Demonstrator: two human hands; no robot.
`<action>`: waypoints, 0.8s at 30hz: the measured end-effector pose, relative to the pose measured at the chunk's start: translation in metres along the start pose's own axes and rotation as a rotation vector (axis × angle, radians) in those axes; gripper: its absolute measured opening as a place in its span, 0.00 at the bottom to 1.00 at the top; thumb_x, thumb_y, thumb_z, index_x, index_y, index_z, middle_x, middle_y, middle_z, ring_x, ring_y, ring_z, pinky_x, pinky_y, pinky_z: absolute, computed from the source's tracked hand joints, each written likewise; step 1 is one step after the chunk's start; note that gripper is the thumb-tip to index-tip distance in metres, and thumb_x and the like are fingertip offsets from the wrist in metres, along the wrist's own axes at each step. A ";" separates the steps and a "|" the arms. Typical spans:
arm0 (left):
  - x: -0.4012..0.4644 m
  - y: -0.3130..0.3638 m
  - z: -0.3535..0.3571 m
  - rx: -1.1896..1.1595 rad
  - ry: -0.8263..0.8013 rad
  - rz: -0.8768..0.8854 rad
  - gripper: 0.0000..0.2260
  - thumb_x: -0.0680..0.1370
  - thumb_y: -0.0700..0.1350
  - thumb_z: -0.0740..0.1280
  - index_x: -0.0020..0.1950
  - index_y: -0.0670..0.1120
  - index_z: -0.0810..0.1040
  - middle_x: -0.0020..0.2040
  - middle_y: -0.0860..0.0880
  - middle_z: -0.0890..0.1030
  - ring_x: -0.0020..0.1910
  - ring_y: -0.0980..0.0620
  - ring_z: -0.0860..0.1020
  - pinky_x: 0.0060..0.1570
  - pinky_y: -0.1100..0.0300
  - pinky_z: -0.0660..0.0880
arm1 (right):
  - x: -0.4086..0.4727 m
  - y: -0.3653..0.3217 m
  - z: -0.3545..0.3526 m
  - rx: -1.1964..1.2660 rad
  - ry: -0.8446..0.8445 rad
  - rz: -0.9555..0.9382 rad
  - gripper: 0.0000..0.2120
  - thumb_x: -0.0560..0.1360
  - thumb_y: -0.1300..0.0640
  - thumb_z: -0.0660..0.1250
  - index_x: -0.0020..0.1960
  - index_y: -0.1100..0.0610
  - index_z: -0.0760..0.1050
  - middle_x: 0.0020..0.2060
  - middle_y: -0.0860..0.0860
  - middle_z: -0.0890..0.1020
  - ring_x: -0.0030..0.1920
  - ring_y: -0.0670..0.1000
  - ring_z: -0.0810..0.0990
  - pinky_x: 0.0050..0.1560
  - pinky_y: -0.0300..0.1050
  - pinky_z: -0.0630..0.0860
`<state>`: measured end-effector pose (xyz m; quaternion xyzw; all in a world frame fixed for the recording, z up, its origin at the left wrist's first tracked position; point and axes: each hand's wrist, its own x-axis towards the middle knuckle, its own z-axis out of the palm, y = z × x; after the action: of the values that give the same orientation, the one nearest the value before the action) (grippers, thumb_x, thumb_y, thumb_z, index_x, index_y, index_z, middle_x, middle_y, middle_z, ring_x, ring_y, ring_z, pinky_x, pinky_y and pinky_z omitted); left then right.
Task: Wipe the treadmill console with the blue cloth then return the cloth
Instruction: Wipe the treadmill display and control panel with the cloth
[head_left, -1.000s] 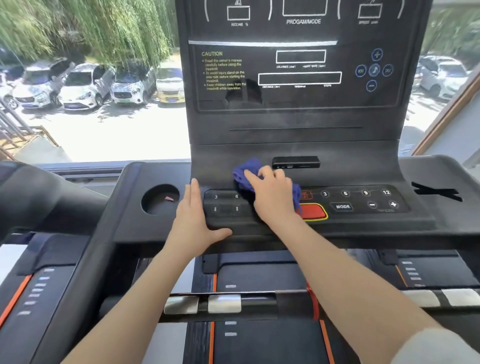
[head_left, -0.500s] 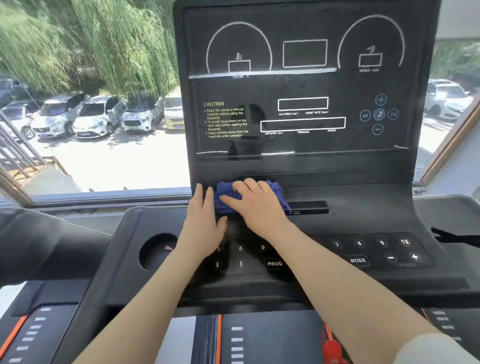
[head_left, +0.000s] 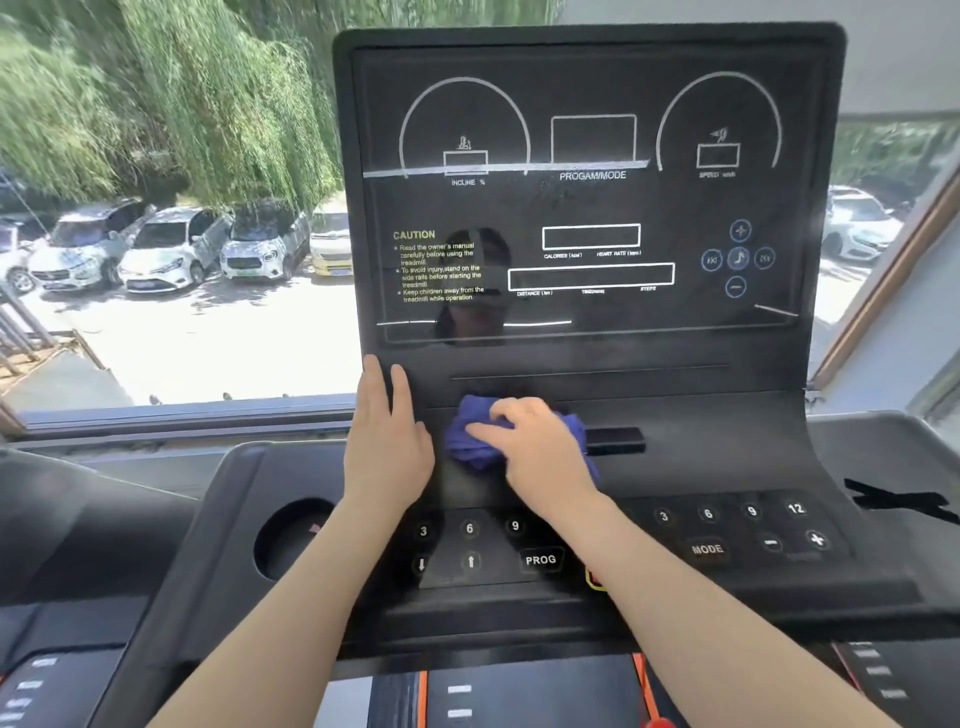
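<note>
Halfway maybe: right hand (head_left: 540, 447) presses cloth (head_left: 470, 441) on console (head_left: 675, 415) ledge, left hand (head_left: 387, 441) flat beside; screen, cloth return left

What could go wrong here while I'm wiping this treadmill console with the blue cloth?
The right hand presses the blue cloth just above the button row, so a downward stroke might press PROG or the arrow keys. The left hand lies flat at the console's left edge and could slip off.
</note>
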<state>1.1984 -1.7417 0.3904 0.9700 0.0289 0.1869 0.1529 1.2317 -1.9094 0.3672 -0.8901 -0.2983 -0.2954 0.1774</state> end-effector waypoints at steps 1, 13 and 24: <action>0.000 0.000 -0.001 0.012 -0.008 0.017 0.28 0.78 0.40 0.60 0.73 0.34 0.52 0.74 0.33 0.46 0.74 0.37 0.48 0.72 0.50 0.52 | 0.006 -0.007 0.003 -0.002 -0.021 -0.064 0.20 0.57 0.66 0.63 0.45 0.54 0.84 0.40 0.53 0.81 0.37 0.57 0.79 0.32 0.44 0.77; -0.008 0.013 0.019 -0.095 -0.019 -0.071 0.27 0.78 0.42 0.58 0.74 0.37 0.52 0.75 0.36 0.45 0.74 0.39 0.49 0.71 0.48 0.53 | -0.029 0.049 -0.035 0.005 0.253 0.367 0.22 0.65 0.73 0.59 0.52 0.58 0.82 0.51 0.58 0.80 0.47 0.62 0.76 0.44 0.51 0.77; -0.005 0.012 0.022 -0.093 0.037 -0.057 0.25 0.73 0.35 0.59 0.70 0.32 0.60 0.72 0.30 0.53 0.72 0.32 0.56 0.67 0.43 0.61 | 0.035 0.027 -0.024 -0.159 0.173 -0.030 0.22 0.61 0.67 0.55 0.46 0.55 0.82 0.44 0.54 0.81 0.35 0.57 0.76 0.32 0.44 0.74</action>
<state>1.2021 -1.7596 0.3729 0.9570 0.0506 0.2014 0.2026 1.2611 -1.9265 0.4037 -0.8680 -0.2708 -0.3964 0.1267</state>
